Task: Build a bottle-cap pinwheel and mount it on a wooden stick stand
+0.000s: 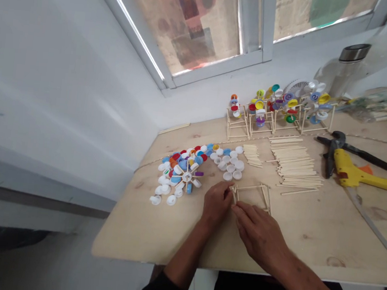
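Observation:
A small frame of thin wooden sticks (pixel 250 187) lies on the table in front of me. My left hand (pixel 216 203) is closed, its fingers pinching the frame's left end. From the near side my right hand (pixel 261 233) grips a stick at that same end, its fingers together and partly hiding the frame. Left of my hands lies a spoked stick wheel (pixel 187 176) with bottle caps on its tips. It rests against a pile of coloured and white bottle caps (pixel 164 189). White caps (pixel 231 166) sit just beyond my left hand.
Loose sticks (pixel 295 165) and shorter sticks (pixel 253 155) lie beyond the frame. At right are a yellow glue gun (pixel 350 170) with its cord and a black-handled cutter (pixel 335 144). Several cap-wheel models (pixel 261 113) stand along the wall, near a glass bottle (pixel 350 64).

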